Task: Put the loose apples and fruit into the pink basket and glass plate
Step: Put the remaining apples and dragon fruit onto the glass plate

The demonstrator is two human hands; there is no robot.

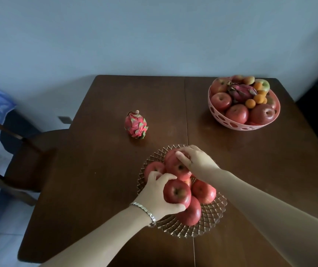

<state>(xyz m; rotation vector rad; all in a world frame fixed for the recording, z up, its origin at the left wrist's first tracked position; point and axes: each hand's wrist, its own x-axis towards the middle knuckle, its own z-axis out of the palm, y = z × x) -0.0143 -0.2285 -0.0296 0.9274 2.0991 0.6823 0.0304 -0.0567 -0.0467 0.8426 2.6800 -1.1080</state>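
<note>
Nearly done: basket (pixel 219 117) at 1 o'clock is full; left hand (pixel 159 197) and right hand (pixel 196 160) each grip an apple on the plate (pixel 215 218). Only the dragonfruit (pixel 136 124) at 11 o'clock lies loose.

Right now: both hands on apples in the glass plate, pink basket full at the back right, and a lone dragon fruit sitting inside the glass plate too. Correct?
Not quite. The lone dragon fruit is not in the glass plate; it lies on the bare table, apart from the plate, behind it and to the left. The head view shows this. The rest holds: left hand and right hand on apples, pink basket full at back right.
</note>
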